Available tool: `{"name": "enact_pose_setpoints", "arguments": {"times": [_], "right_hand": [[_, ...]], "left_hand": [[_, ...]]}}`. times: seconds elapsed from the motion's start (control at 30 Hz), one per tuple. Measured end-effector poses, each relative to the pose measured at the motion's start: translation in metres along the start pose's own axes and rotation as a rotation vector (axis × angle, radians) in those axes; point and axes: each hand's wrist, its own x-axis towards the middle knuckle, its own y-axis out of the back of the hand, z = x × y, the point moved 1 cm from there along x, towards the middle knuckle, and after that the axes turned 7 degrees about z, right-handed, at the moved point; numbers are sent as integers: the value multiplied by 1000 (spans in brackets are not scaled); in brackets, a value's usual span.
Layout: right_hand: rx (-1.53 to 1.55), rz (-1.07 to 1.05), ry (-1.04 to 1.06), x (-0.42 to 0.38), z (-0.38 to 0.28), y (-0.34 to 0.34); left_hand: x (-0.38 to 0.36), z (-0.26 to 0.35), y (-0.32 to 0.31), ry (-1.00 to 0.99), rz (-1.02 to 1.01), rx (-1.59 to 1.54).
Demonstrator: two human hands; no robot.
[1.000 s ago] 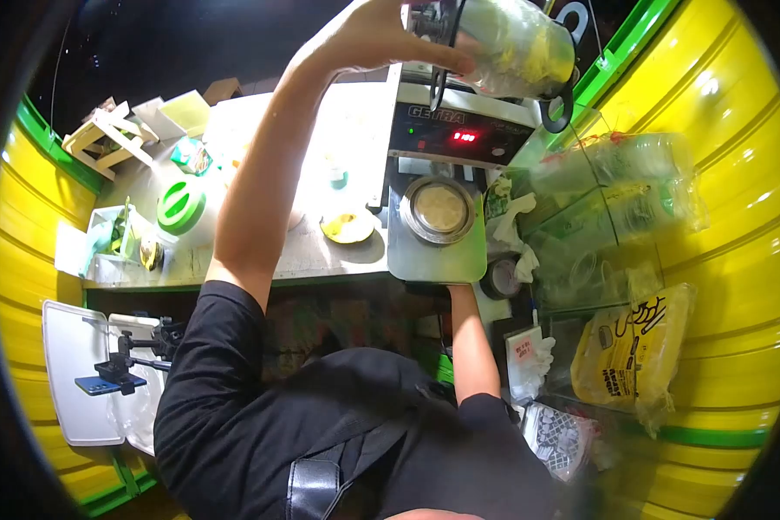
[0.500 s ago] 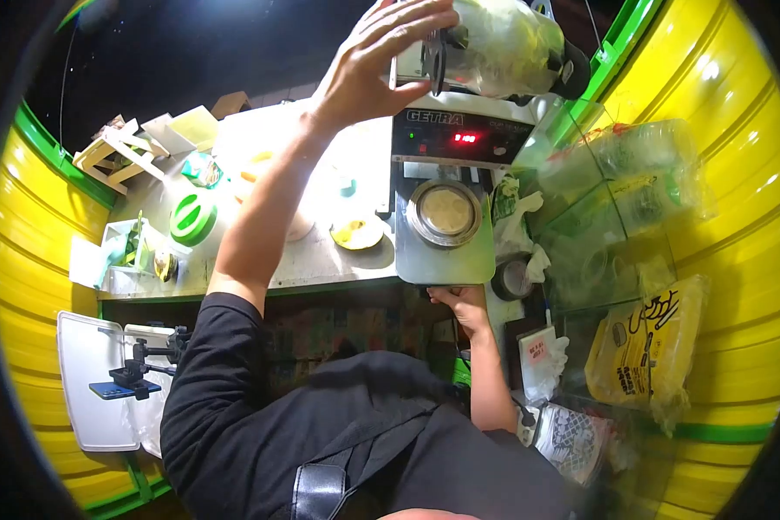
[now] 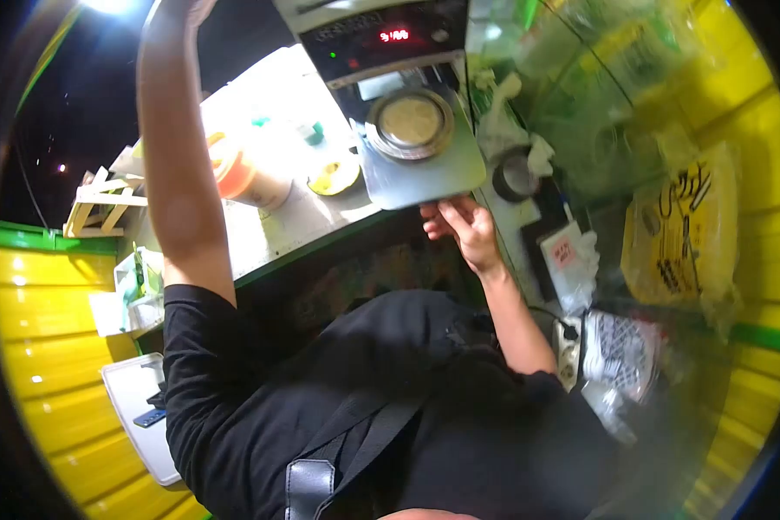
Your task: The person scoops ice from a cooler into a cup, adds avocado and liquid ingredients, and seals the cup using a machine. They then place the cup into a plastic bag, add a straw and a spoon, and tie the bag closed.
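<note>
My left hand [image 3: 191,10] is raised at the top left edge, mostly cut off, and its fingers cannot be made out. At the front edge of a metal sliding plate [image 3: 420,180], my right hand [image 3: 458,227] has loosely bent fingers, partly apart, with nothing visible between them. A round metal ring holder with a covered cup [image 3: 410,121] sits on this plate. Above it, the black control panel [image 3: 373,39] of the machine shows red digits and a green light.
Left of the machine, an orange-rimmed tub [image 3: 234,169] and a yellow bowl-like item [image 3: 334,175] stand on the bright counter [image 3: 299,217]. To the right are a dark tape roll [image 3: 516,173], a yellow package [image 3: 680,230], a power strip [image 3: 568,351] and clear plastic bags.
The view has turned, so the machine appears higher and tilted. My left hand has moved left from the machine's top to the frame edge. My right hand's fingers have loosened at the plate's edge.
</note>
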Motion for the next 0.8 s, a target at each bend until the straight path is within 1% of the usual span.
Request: {"name": "enact_pose_setpoints", "arguments": {"times": [0.23, 0.33, 0.5, 0.7, 0.77, 0.8], "right_hand": [[61, -13, 86, 2, 8, 0], [70, -10, 90, 2, 11, 0], [72, -16, 112, 5, 11, -2], [89, -25, 122, 21, 11, -6], [103, -21, 130, 29, 14, -6], [103, -23, 131, 33, 13, -6]], "left_hand": [[-22, 8, -15, -210, 93, 6], [-33, 13, -24, -295, 129, 4], [-48, 16, -40, -379, 168, 7], [-55, 17, -45, -415, 166, 9], [-48, 20, -39, -323, -1, -21], [-47, 20, -38, -327, 4, -17]]}}
